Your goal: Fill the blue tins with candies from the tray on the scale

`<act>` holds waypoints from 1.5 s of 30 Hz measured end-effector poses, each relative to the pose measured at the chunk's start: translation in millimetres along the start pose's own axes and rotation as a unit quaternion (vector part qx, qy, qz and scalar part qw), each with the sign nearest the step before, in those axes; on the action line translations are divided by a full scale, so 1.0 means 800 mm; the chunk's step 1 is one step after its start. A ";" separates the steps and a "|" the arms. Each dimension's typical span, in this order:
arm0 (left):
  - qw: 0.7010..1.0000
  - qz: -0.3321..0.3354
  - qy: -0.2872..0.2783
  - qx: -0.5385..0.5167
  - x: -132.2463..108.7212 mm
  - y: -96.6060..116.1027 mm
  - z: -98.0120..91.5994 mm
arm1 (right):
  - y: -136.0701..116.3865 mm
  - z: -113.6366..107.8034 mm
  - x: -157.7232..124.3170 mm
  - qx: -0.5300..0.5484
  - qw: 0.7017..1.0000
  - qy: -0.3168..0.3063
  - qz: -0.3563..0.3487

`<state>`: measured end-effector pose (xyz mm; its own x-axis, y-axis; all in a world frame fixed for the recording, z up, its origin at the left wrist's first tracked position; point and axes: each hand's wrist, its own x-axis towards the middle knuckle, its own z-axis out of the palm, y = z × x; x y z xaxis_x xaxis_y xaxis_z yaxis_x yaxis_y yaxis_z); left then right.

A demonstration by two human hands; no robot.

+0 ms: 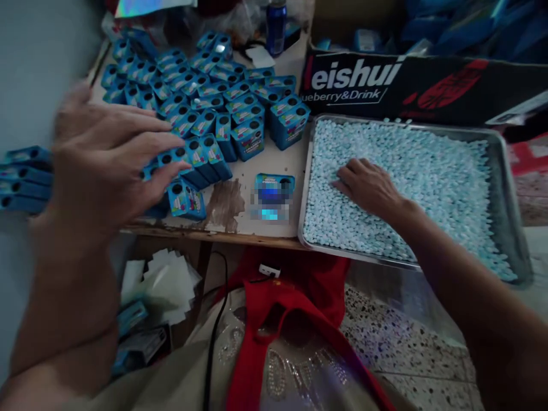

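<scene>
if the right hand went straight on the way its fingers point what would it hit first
The right hand lies on pale blue tablets, fingers pointing left. Past more tablets, it would likely meet the left rim of the tray.

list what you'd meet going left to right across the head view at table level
stacked blue boxes → left hand → lone blue box → tray rim → right hand on the tablets

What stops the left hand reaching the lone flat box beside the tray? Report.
Likely yes. The left hand rests on the box rows; the flat box lies uncovered on bare tabletop beside them.
</scene>
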<state>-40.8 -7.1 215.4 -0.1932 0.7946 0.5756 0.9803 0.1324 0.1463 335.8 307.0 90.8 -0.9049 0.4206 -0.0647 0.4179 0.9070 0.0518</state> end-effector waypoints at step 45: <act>0.905 -0.101 -0.181 -0.372 0.059 0.234 0.227 | 0.010 -0.087 -0.024 0.785 0.590 0.027 0.186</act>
<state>141.0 162.6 123.9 -0.2083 0.9584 0.1951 0.6024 -0.0315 0.7976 351.1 304.9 162.1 -0.7107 0.6338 -0.3053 0.1092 -0.3294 -0.9379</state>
